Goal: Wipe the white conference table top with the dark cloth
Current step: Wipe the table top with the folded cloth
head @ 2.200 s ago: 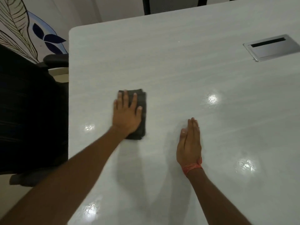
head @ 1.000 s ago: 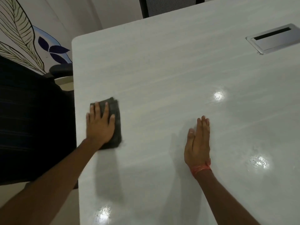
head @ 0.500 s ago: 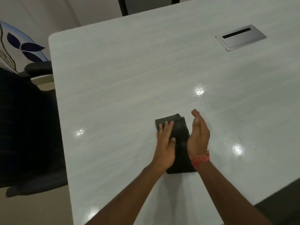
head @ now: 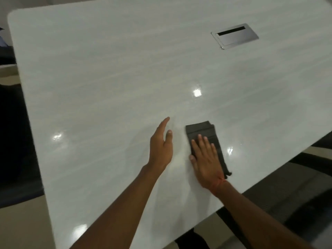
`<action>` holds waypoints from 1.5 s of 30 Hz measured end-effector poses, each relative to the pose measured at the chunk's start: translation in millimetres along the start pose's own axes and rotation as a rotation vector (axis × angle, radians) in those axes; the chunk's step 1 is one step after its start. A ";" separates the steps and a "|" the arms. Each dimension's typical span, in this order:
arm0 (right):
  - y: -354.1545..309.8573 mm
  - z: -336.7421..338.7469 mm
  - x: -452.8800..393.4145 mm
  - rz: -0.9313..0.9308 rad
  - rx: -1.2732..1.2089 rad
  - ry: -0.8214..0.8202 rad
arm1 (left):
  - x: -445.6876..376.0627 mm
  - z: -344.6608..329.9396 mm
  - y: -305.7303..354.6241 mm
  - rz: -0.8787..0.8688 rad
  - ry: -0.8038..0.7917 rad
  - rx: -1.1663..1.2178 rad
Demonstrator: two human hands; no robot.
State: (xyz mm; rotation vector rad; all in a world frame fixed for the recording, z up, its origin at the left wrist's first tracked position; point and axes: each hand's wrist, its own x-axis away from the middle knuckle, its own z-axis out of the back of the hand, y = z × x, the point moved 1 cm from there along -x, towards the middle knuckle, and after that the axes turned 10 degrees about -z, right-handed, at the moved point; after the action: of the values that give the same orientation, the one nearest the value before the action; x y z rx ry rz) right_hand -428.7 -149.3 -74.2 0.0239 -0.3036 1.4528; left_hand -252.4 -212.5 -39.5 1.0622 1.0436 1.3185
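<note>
- Dark grey folded cloth (head: 206,139) is seen lying flat on the white bench (head: 107,69), lower right of centre in the frame.
- It is pressed down by the right hand (head: 206,164), whose fingers (head: 202,142) are laid out straight on it, not curled.
- The left hand (head: 161,146) is held just beside the cloth, fingers straight and loose, nothing gripped.
- Even palm pressure and overlapping strokes are judged best, with the cloth kept folded.
- The metal cable hatch (head: 235,35), upper right, is best skirted so no edge is snagged.

Right hand (head: 206,162) on cloth (head: 206,131); left hand (head: 161,148) just beside, on table (head: 107,69).
</note>
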 end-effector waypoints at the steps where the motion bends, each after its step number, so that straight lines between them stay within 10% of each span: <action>1: 26.2 8.3 -4.8 -0.065 -0.009 0.015 | -0.2 -14.9 3.2 -0.008 -0.038 -0.001; 7: 98.6 41.8 -113.7 -0.285 0.038 0.009 | 8.8 -78.3 11.3 -0.077 -0.082 -0.056; 16: 135.3 29.2 4.9 0.373 -0.019 -0.159 | 22.9 -154.7 48.0 -0.045 0.227 0.000; 24: 261.6 70.4 -82.4 -0.284 0.083 0.006 | 49.0 -197.3 39.0 0.009 0.048 0.020; 33: 171.1 36.2 8.1 0.299 0.113 -0.118 | 49.9 -199.1 38.4 -0.040 0.175 -0.026; 40: 322.2 75.6 -63.6 -0.273 0.148 -0.076 | 71.8 -206.9 47.5 -0.005 0.188 0.034; 45: 277.2 80.0 -159.0 -0.226 0.120 0.011 | 62.3 -225.0 42.3 0.042 0.283 0.007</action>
State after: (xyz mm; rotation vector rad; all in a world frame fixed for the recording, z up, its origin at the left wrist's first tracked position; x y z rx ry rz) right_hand -728.8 -285.3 -78.3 0.1432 -0.1979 1.2449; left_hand -481.6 -151.2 -44.7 0.9237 1.2406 1.5312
